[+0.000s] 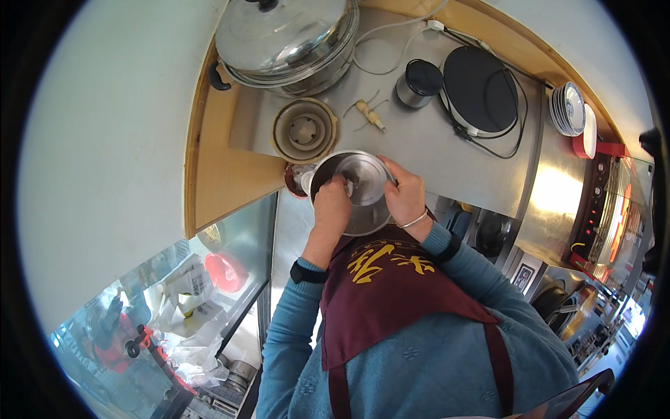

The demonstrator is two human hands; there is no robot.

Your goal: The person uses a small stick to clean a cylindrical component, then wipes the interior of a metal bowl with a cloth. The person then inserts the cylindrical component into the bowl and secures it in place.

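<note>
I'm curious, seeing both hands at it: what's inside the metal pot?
Inside the metal pot are fingers of the left hand, with a whitish bit at their tips, too small to identify. Bare metal shows beside them; whatever lies beneath the left hand is covered.

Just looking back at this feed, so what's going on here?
The person is handling a metal container at the counter's near edge. The right hand grips its rim, while the left hand reaches inside; something pale shows at its fingertips, too small to identify. Just beyond, a beige ringed base and a small pronged piece sit on the counter, with a large lidded pot behind.
</note>
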